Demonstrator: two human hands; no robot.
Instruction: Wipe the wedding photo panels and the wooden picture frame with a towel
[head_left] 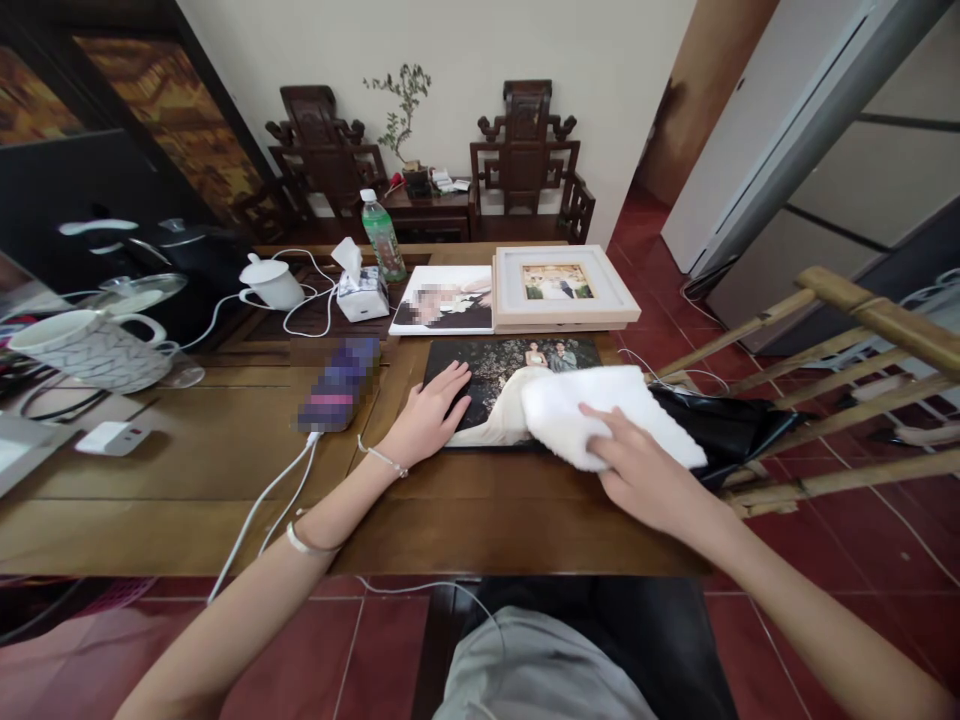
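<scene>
Resting the left hand (435,410) palm down on the left end of the photo (501,385), with fingers nearly straight and close together and with the thumb set apart. Gripping the cloth (622,395) in the right hand (637,465) at its near edge, with one finger stretched over its top; cannot tell the exact placing of the other fingers, partly sunk in the fabric. Covering the photo's right part with the cloth, out past its end to the black bag (739,430). Lying flat near the front of the table (487,520), in the photo's case, with a print (446,305) and a frame (517,280) just behind it.
</scene>
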